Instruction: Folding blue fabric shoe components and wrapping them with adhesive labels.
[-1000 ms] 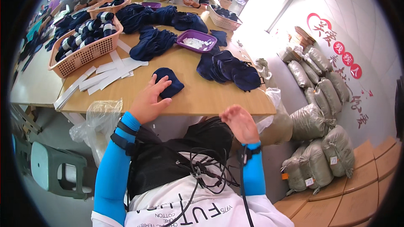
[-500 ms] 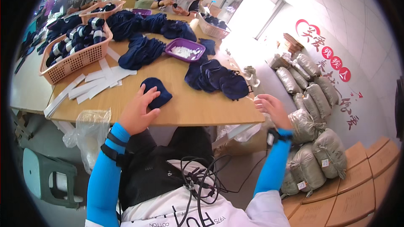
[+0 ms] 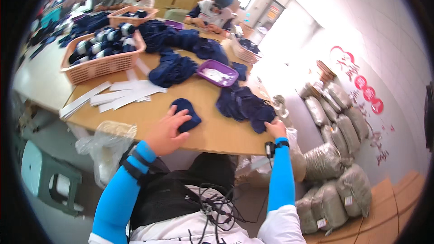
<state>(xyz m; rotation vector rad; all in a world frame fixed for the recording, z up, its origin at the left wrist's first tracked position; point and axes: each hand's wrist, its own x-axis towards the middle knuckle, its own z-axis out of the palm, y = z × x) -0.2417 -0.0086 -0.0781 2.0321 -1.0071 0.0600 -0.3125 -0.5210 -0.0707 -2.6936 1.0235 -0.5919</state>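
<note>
Dark blue knitted cap (image 3: 186, 114) lies flat on the wooden table (image 3: 149, 117), near the front edge, a little left of the person's body. The left hand (image 3: 167, 132) rests on the table with the fingers spread open, and the fingertips touch the near side of this cap; the hand presses on it but does not close around it. The right hand (image 3: 274, 129) is at the right front corner of the table and touches the near edge of a pile of dark blue caps (image 3: 244, 105); the fingers are bent into the cloth, but I cannot tell if they really hold a piece. Both forearms wear bright blue sleeves, and a black band is on the right wrist. Behind the single cap lie white paper strips (image 3: 113, 98), spread in a loose fan. Further back is another heap of dark blue caps (image 3: 172, 70) and, beside it, a purple tray (image 3: 219, 72) with something white inside. On the left stands a pink plastic basket (image 3: 101, 63) filled with rolled dark and white items. A clear plastic bag (image 3: 106, 147) hangs at the front left edge of the table, and a green stool (image 3: 43, 174) stands below. Grey filled sacks (image 3: 330, 162) are stacked on the right by the wall. Other people sit at the far end of the table.
</note>
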